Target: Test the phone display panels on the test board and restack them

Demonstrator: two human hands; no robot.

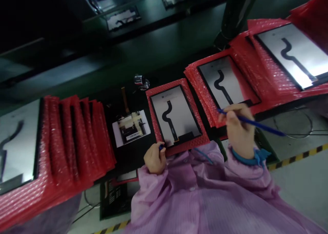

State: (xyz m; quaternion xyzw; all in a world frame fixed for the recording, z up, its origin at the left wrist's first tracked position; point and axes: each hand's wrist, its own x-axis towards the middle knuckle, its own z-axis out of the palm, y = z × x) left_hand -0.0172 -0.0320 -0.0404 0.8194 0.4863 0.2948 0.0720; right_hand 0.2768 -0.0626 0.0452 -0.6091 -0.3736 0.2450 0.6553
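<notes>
Taking the middle display panel [179,112] as your clock's centre, the stack of red bubble sleeves [84,141] lies out at eight to nine o'clock, with another panel [22,134] on its left part. Nearer, at nine, a small circuit assembly [132,127] sits on a white sheet [118,138].

Your left hand [155,158] comes up from below to seven o'clock, knuckles up, fingers curled in. Your thumb and fingers pinch a small blue piece [161,147] right by the panel's lower-left corner. The middle panel lies flat on its red sleeve [188,146], its dark curved ribbon [167,116] facing up.

Your right hand [239,129] is at three to four o'clock, forearm rising from the lower right, a blue band [244,159] round the wrist. Your fingers close on a blue pen [261,125], one end pointing to ten o'clock, the other to four. Beyond, at two o'clock, are two more panels on red sleeves.
</notes>
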